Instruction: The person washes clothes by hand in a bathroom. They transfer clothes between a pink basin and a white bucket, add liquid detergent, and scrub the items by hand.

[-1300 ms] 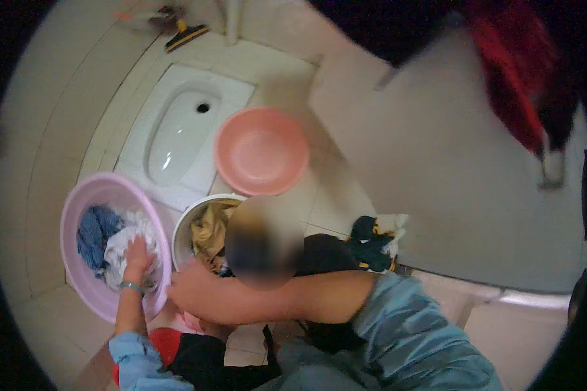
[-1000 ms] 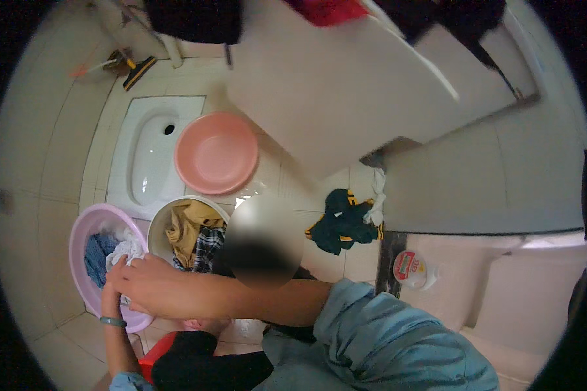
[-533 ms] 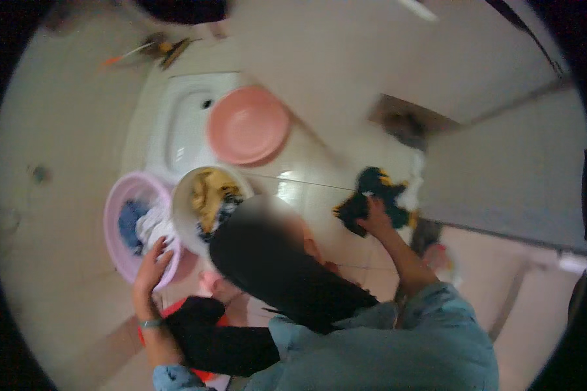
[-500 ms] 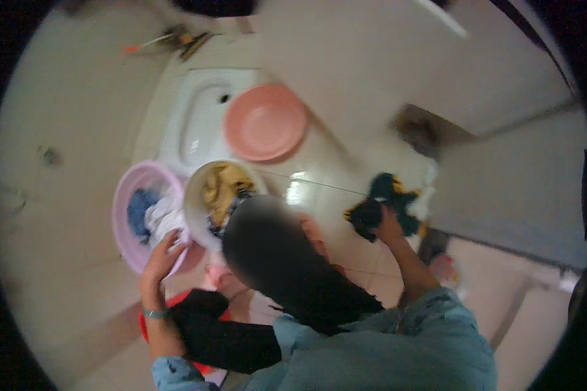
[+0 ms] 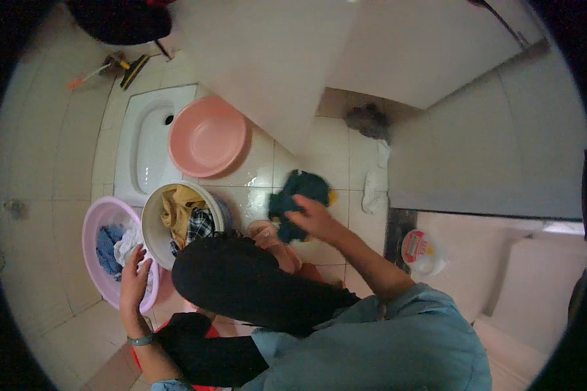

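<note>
The white squat toilet (image 5: 151,140) lies beyond the cream bucket (image 5: 151,228), a little to its left. The lilac tub (image 5: 92,223) stands just left of the bucket, their rims overlapping in the view. The salmon-pink basin (image 5: 207,135) sits beyond the bucket and slightly right, its edge covering a corner of the toilet.

Right of the bucket and apart from it is the dark green garment (image 5: 306,186), bunched, with a yellow trim showing. The right grip (image 5: 317,219) is closed over its near right side, the fingertips buried in the fabric; whether the garment touches the floor, I cannot tell. The left grip (image 5: 134,279), left of the bucket and on its near side, is loose and partly open, fingers spread and gently curled at the tub's right edge. It clasps nothing visible, and I cannot tell if the fingertips touch the rim or the laundry.

A tan garment (image 5: 177,206) fills much of the bucket, with black-and-white plaid fabric (image 5: 201,224) tucked against it. Left of the bucket, inside the tub, blue cloth (image 5: 109,251) lies beside white cloth (image 5: 126,245). Well right of the bucket are a grey clump (image 5: 368,120) and a clear, lidded container (image 5: 422,253), and then a slim white cloth strip (image 5: 372,193).
</note>
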Tool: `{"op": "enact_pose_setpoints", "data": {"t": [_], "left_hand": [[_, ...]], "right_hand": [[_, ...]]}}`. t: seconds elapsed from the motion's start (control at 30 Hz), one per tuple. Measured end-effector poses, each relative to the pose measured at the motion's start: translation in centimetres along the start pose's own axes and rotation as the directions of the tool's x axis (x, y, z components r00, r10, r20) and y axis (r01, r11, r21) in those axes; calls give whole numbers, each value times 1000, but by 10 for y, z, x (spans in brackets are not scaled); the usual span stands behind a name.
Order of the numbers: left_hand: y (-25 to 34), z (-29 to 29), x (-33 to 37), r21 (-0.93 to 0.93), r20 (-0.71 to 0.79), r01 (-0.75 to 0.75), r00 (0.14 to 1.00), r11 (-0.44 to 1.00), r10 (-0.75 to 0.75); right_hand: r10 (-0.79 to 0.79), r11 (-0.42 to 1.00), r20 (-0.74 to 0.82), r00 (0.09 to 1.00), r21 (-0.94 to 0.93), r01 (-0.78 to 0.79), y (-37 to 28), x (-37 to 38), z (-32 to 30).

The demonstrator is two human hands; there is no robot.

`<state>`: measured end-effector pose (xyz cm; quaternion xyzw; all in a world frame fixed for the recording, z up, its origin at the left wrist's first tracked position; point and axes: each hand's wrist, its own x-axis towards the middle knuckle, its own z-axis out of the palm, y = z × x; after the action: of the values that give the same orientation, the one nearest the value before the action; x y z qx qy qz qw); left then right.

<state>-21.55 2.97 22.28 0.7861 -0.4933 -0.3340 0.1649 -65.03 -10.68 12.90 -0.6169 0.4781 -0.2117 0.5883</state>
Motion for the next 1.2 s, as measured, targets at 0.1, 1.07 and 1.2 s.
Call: {"op": "enact_pose_setpoints", "data": {"t": [0.1,1.07,1.2], "left_hand": [[32,2,12,-241,-52,-115,993,964,106],[32,-28,-21,-738,42,20,999,674,16],[-7,17,30,-201,43,28,999,979,-20]], "right_hand": [[-315,942,90,945,155,299,-108,-11,25],[269,945,-83,960,-172,-280,165,-75,-23],[245,953,-48,968,-174,-250,66,-76,-64]]}}
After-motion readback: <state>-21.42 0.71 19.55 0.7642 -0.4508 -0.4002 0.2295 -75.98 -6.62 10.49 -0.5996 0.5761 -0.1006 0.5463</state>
